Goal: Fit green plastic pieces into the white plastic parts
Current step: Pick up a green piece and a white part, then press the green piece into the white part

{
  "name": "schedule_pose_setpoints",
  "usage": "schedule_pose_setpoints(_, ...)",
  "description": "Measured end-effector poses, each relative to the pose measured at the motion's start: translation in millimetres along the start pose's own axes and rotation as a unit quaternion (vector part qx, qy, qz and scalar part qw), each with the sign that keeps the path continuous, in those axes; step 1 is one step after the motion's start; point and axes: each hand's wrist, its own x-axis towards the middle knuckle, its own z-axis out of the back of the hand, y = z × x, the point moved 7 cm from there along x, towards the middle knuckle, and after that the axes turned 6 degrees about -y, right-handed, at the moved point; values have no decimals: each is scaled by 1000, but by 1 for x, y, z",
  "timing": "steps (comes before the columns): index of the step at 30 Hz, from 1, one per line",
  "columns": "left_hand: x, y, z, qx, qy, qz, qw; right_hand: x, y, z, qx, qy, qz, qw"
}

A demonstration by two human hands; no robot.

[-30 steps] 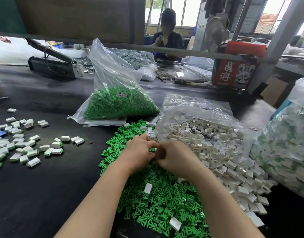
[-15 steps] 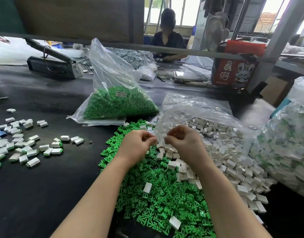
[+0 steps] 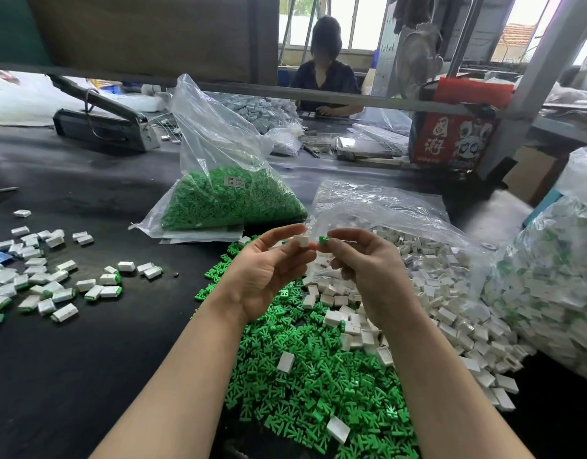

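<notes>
My left hand is raised above the piles and pinches a small white plastic part at its fingertips. My right hand faces it and pinches a small green piece, a short gap from the white part. Below both hands lies a heap of loose green pieces on the black table. To its right spreads a heap of loose white parts, spilling from a clear bag.
A clear bag of green pieces stands behind the hands. Several white parts with green showing at one end lie scattered on the left. A full bag fills the right edge. A person sits across the table, past a heat sealer.
Both hands have risen from the piles, where they were close together low down. The left now holds a white part and the right a green piece, held up facing each other.
</notes>
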Motion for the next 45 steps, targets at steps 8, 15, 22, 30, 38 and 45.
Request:
schedule_pose_setpoints(8, 0, 1, 0, -10, 2, 9, 1000, -1, 4, -1, 16, 8, 13, 1000)
schedule_pose_setpoints(15, 0, 1, -2, 35, 6, -11, 999, -2, 6, -2, 33, 9, 20, 999)
schedule_pose_setpoints(22, 1, 3, -2, 21, 2, -11, 1000, -2, 9, -1, 37, 2, 37, 999)
schedule_pose_setpoints(30, 2, 5, -7, 113, 12, -53, 992, -3, 8, 0, 23, -5, 43, 999)
schedule_pose_setpoints(38, -2, 2, -14, 144, 12, -86, 986, -2, 5, -2, 32, -7, 31, 999)
schedule_pose_setpoints(45, -7, -6, -18, 282, -8, -158, 946, 0, 3, -2, 43, -1, 27, 999)
